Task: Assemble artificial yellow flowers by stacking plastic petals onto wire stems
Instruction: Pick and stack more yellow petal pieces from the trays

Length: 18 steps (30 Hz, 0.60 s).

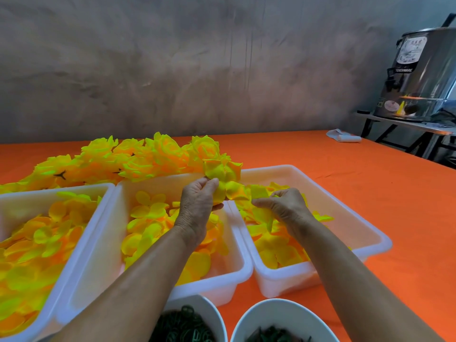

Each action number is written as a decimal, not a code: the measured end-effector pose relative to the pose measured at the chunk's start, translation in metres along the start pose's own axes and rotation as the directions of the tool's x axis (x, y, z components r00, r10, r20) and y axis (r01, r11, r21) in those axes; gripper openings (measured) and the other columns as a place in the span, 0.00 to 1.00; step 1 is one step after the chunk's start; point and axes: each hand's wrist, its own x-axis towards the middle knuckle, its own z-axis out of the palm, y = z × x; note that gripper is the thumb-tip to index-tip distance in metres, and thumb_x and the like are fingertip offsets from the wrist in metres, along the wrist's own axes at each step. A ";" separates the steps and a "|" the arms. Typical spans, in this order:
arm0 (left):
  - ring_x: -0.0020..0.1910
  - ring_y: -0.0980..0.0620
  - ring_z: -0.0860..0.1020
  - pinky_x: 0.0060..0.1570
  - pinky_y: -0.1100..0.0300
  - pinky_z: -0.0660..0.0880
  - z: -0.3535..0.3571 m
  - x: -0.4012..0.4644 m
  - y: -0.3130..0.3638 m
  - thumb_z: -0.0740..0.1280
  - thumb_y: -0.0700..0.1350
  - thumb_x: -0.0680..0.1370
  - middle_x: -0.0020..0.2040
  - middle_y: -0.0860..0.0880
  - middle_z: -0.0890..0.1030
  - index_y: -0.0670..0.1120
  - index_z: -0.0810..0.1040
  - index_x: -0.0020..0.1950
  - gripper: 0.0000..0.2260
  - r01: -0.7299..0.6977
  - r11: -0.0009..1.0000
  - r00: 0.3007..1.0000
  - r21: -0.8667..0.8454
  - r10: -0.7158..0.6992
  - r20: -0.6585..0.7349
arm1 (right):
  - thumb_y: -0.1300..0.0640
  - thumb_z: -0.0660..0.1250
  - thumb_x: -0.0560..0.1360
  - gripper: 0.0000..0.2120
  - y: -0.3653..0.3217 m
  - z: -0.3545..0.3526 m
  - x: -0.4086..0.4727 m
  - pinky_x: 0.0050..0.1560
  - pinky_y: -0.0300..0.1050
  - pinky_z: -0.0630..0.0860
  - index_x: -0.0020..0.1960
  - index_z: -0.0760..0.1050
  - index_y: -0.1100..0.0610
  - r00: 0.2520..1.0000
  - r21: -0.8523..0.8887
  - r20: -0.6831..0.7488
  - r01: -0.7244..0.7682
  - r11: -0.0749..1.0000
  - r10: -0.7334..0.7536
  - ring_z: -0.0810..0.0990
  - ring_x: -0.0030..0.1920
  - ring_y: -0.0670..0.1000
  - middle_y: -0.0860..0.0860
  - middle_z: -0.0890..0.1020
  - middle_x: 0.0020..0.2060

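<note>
A single wide-angle view from the person's head looks forward and down over an orange table (345, 193). It sits close: both forearms enter from the bottom edge and white tubs (320, 174) fill the lower half. A grey wall (172, 70) spans the upper half, with a metal urn (419, 77) at the upper right.

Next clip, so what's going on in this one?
A person is building a yellow flower over three white bins of loose petals. The left hand holds the half-made flower above the middle bin, while the right hand pinches a petal beside it, over the right bin. Finished flowers lie piled behind the bins on the orange table.
</note>
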 end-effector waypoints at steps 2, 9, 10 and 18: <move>0.30 0.59 0.79 0.30 0.64 0.76 0.000 -0.001 0.000 0.62 0.41 0.80 0.32 0.55 0.81 0.48 0.79 0.43 0.09 0.002 1.000 1.000 0.003 -0.002 0.008 | 0.55 0.81 0.59 0.16 -0.001 -0.001 -0.001 0.32 0.42 0.66 0.36 0.74 0.54 0.999 -0.201 0.016 0.037 0.979 -0.034 0.71 0.32 0.48 0.49 0.73 0.30; 0.29 0.57 0.81 0.28 0.65 0.77 -0.001 0.000 -0.001 0.60 0.40 0.81 0.29 0.55 0.82 0.46 0.78 0.41 0.11 -0.005 1.000 1.000 0.000 0.005 -0.009 | 0.61 0.76 0.62 0.25 -0.013 0.002 -0.016 0.59 0.43 0.68 0.59 0.78 0.57 0.834 -0.295 0.026 0.533 0.793 -0.551 0.75 0.57 0.57 0.55 0.80 0.53; 0.30 0.56 0.81 0.29 0.65 0.77 -0.001 0.000 -0.002 0.59 0.40 0.81 0.30 0.54 0.82 0.45 0.78 0.41 0.12 0.000 1.000 1.000 -0.003 0.000 0.004 | 0.61 0.77 0.61 0.23 -0.015 0.004 -0.020 0.57 0.42 0.67 0.56 0.80 0.57 0.751 -0.290 0.053 0.643 0.709 -0.659 0.75 0.55 0.57 0.54 0.80 0.52; 0.40 0.51 0.76 0.35 0.61 0.79 0.007 -0.001 -0.003 0.55 0.39 0.83 0.41 0.44 0.76 0.43 0.75 0.45 0.11 0.127 0.988 0.977 -0.092 -0.108 0.186 | 0.55 0.76 0.67 0.13 -0.016 0.012 -0.025 0.43 0.56 0.76 0.50 0.84 0.57 0.401 -0.360 0.276 0.886 0.292 -0.874 0.77 0.48 0.62 0.58 0.81 0.47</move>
